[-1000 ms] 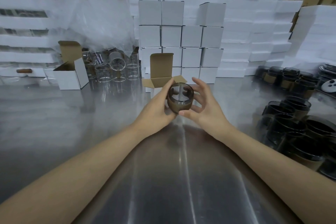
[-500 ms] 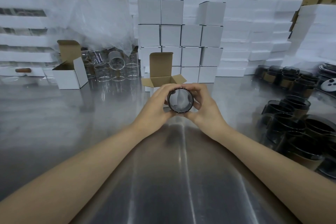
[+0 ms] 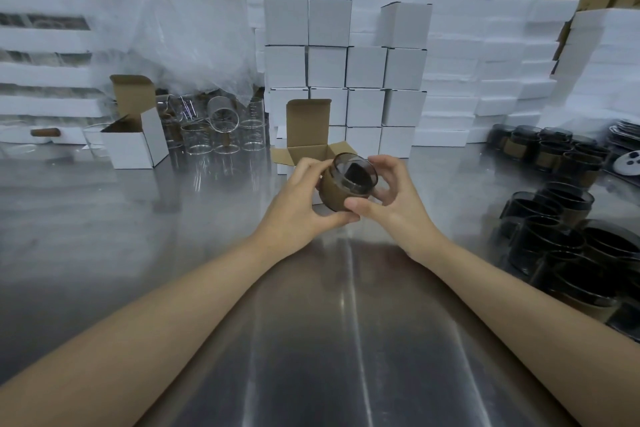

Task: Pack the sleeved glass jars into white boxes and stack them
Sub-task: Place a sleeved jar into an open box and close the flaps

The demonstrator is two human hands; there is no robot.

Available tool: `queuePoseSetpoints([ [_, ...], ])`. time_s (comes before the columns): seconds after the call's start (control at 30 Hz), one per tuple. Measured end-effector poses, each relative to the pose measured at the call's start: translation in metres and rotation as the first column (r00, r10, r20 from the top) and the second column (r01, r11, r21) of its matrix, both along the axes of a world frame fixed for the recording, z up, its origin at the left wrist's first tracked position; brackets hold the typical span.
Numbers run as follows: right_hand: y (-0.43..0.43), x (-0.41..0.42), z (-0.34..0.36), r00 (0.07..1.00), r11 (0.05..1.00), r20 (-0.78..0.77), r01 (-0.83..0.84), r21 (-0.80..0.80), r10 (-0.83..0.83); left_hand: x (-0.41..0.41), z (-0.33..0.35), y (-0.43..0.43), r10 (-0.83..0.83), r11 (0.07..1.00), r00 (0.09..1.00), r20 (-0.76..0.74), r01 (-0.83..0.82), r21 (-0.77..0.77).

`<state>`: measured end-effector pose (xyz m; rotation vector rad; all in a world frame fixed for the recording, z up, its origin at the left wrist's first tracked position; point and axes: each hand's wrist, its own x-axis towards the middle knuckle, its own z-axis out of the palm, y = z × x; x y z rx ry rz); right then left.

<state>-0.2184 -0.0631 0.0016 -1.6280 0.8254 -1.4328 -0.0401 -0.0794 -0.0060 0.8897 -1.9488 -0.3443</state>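
A steel surface carries everything. At its far edge a wall of closed white boxes stands in rows, probably finished ones stacked clear of the working spot. On the right a crowd of dark sleeved jars waits within easy reach. Just behind the hands sits an open white box, lid flap upright and side flaps spread so a jar can drop straight in; its inside is hidden, so I cannot tell whether it is empty. The held jar hangs above the surface just in front of that box, tilted mouth-up toward the camera. The left hand wraps its brown sleeve, and the right hand curls round the other side, thumb under the base, seemingly steadying it for boxing
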Motion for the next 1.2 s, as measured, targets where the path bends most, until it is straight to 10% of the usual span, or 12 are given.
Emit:
queuePoseSetpoints([
  [0.43,-0.0032,-0.0033,0.0040,0.945,0.936,0.282,-0.242,0.255,0.167,-0.0002,-0.0041,-0.0040,0.000,0.991,0.997,-0.075,0.010,0.132],
  [0.93,-0.0002,0.0003,0.0069,0.965,0.919,0.172,-0.242,0.312,0.196,-0.0046,0.0012,0.0033,0.218,0.881,0.975,0.046,-0.176,-0.440],
  [1.2,-0.0025,-0.0039,0.0067,0.930,0.909,0.281,-0.314,0.273,0.237,-0.0038,0.0015,0.0036,0.202,0.887,0.977,0.067,-0.153,-0.436],
])
